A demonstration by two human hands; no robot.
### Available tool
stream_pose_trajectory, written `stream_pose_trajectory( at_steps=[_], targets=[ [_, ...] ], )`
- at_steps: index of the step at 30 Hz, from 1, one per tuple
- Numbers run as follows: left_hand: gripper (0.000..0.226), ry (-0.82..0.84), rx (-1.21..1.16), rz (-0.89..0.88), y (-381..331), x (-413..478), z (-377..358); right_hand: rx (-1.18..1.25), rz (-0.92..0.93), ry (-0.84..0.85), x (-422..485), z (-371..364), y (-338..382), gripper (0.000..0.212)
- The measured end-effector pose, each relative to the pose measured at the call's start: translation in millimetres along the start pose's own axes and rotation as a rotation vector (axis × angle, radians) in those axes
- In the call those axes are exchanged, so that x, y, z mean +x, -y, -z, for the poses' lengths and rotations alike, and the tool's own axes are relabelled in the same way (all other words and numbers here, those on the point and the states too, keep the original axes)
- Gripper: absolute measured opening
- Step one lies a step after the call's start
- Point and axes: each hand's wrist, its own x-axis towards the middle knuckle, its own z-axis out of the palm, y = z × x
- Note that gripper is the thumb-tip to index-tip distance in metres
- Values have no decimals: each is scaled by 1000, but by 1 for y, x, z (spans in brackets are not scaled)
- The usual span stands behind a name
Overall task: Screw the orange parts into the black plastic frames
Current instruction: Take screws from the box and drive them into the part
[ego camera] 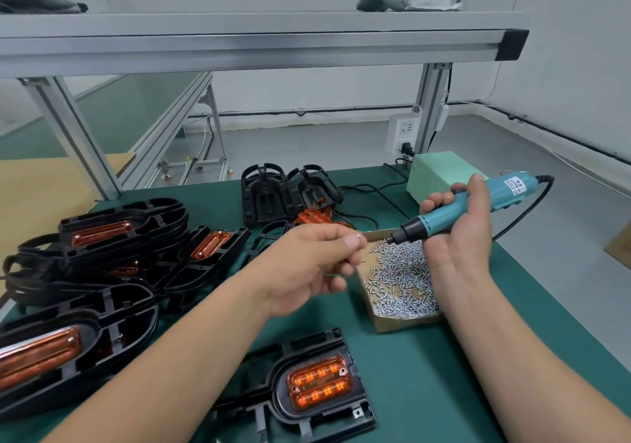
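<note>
While over box (403,324) edge, left hand (307,265).

This is an assembly station in a workshop or small factory. A green-matted tabletop (409,374) sits under an aluminium-profile shelf frame (239,46). On it are a cardboard box (406,324) of loose screws (399,278), a corded electric screwdriver (454,210) with its power unit (440,173), and piles of identical black frames (160,213) holding orange parts (319,383).
</note>
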Motion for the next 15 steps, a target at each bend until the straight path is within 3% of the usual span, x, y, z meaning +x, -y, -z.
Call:
stream_pose_trajectory(
  at_steps=[4,7,15],
  targets=[
    [14,-26,-284,90,7,-26,21,-19,-45,63,-14,-4,-7,27],
    [13,-44,-369,105,15,-44,30,-30,-83,117,-27,-8,-13,27],
    [6,-89,-116,82,27,-66,28,-38,-176,278,-66,-19,-22,25]
  ],
)
